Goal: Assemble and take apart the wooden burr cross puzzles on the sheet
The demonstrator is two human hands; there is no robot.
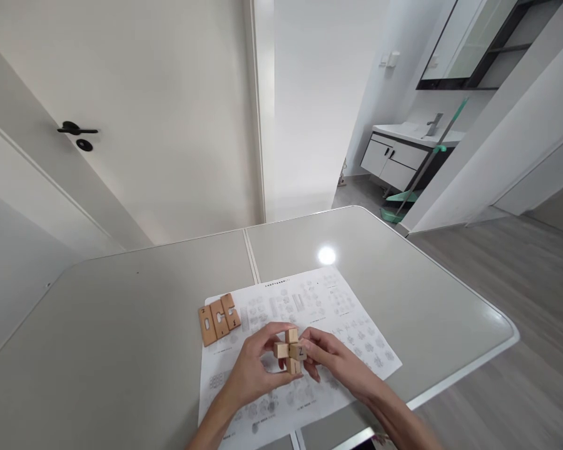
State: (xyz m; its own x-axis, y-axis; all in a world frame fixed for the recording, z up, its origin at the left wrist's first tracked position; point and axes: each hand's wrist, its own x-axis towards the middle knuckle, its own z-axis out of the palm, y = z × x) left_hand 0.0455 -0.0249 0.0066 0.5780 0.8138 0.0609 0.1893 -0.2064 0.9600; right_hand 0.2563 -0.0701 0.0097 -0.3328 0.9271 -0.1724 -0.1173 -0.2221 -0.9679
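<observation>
A small wooden burr puzzle [291, 351], made of light square-ended pieces crossing one another, is held above a printed sheet [309, 397]. My left hand [253, 365] grips it from the left, the index finger over its top and the thumb under its bottom. From the right, my right hand [333, 356] pinches the piece whose end bears a dark mark like a Z or 2. Some of the right fingers are hidden behind the puzzle. Flat wooden pieces with cut-out slots [219, 320] lie side by side at the sheet's upper left.
The sheet lies on a grey table [136, 337] with a pale rim and a seam across its middle. A white door [178, 112] stands behind it. Far right are a washbasin cabinet [394, 156] and a green broom with dustpan [396, 209].
</observation>
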